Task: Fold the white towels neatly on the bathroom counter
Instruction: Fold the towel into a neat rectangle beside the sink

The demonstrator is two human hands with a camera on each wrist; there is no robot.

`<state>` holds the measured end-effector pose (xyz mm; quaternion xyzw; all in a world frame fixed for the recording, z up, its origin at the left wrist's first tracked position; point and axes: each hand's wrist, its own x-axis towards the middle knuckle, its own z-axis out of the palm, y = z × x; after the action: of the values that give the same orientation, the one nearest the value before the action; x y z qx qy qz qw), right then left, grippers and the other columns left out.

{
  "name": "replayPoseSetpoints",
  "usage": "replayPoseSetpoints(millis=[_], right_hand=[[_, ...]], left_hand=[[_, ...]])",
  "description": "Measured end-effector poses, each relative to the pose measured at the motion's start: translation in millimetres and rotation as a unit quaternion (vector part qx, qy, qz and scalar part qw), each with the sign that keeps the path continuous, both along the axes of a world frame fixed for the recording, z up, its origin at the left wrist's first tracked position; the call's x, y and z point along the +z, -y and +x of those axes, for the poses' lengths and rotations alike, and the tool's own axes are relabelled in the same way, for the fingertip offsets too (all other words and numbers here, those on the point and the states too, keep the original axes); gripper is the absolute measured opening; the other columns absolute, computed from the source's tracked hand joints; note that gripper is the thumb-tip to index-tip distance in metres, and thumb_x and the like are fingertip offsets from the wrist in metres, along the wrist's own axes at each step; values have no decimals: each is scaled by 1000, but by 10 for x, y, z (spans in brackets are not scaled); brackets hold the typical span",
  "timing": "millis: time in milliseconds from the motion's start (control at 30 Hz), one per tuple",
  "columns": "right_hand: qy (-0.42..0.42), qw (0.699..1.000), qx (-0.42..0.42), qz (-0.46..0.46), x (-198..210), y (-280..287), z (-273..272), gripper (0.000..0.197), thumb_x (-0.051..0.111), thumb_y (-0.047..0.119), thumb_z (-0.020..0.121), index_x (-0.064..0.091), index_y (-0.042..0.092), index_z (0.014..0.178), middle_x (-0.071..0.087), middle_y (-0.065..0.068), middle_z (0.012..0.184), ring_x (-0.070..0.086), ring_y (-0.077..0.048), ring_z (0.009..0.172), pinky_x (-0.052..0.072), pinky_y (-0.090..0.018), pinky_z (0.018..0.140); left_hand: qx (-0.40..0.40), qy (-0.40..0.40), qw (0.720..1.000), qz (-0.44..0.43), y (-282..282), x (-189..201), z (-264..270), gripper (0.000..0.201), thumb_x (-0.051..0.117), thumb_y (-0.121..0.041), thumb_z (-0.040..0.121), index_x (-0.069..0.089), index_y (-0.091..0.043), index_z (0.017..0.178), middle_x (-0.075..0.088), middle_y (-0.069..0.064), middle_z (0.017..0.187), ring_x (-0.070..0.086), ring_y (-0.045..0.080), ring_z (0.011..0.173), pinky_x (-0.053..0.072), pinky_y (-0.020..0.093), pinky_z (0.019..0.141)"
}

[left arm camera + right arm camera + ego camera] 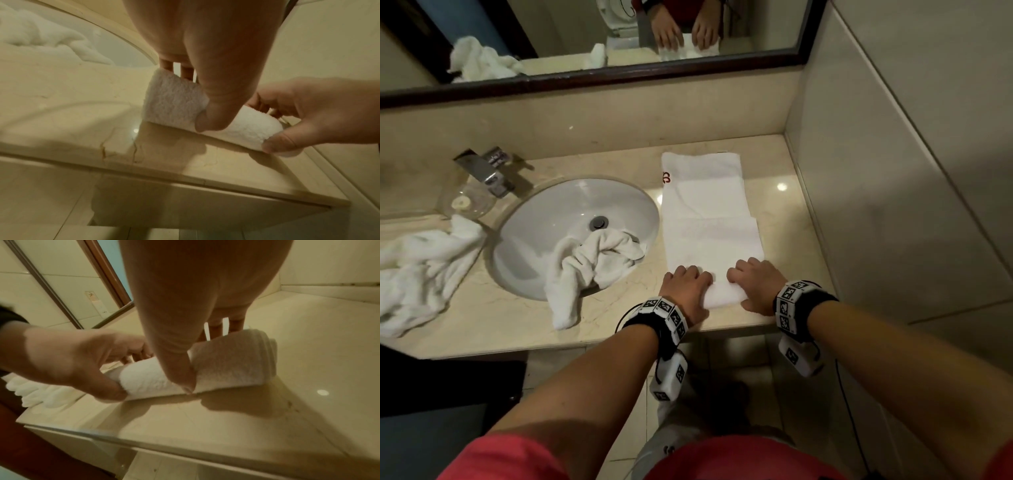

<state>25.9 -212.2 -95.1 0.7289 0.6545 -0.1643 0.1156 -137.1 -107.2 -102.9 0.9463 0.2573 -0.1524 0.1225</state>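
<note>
A long white towel (709, 212), folded into a narrow strip, lies on the beige counter (493, 318) right of the sink, with its near end turned into a small roll (722, 291). My left hand (688, 287) grips the roll's left part, thumb at the front and fingers over the top. My right hand (755, 284) grips its right part the same way. The left wrist view shows the roll (176, 100) pinched under my left thumb, with my right hand (308, 116) on its far end. The right wrist view shows the roll (230, 363), my right thumb pressing its front edge, and my left hand (82, 363).
A crumpled white towel (592, 267) hangs over the rim of the round sink (534, 219). Another crumpled towel (421, 270) lies at the counter's left. A chrome tap (486, 171) and a glass dish (465, 202) stand behind the sink. A wall closes the counter's right side.
</note>
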Motion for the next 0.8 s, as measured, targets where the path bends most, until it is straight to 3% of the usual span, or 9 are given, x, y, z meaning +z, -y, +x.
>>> replayPoseSetpoints(millis=[200,367,500,667,800], right_hand=[[-114,988,-43,-90,189,-105,17,45,65,28,82,56,19,125,55,-6,120,54,-24,108,46,-33,88],[-156,977,-62,-130,223,-173,63,48,68,22,82,57,14,128,57,-8,127,53,-24,114,40,-28,92],[-173,972,-82,-138,212,-229,109,45,69,21,82,56,15,124,59,-7,125,55,-24,110,40,-26,87],[-176,968,-107,-142,150,-328,157,31,67,24,85,48,21,109,58,-9,121,49,-21,93,38,-28,77],[-169,967,-101,-160,140,-407,168,36,63,23,89,49,13,121,56,-10,124,54,-26,107,40,-31,83]], left_hand=[[45,-29,993,-109,-101,163,9,48,75,-38,73,57,-27,117,62,-1,113,59,24,104,50,34,86],[105,-48,977,-179,-168,192,21,33,68,-18,75,58,-27,106,64,-3,104,57,18,89,41,22,72],[128,-68,966,-212,-231,200,52,36,67,-14,76,60,-25,110,66,0,112,60,20,99,46,23,77],[153,-69,960,-223,-335,179,46,42,67,-18,82,59,-24,123,64,2,120,60,21,107,49,27,88],[161,-66,960,-220,-403,150,38,42,65,-21,86,58,-25,127,62,3,125,57,22,113,43,24,88]])
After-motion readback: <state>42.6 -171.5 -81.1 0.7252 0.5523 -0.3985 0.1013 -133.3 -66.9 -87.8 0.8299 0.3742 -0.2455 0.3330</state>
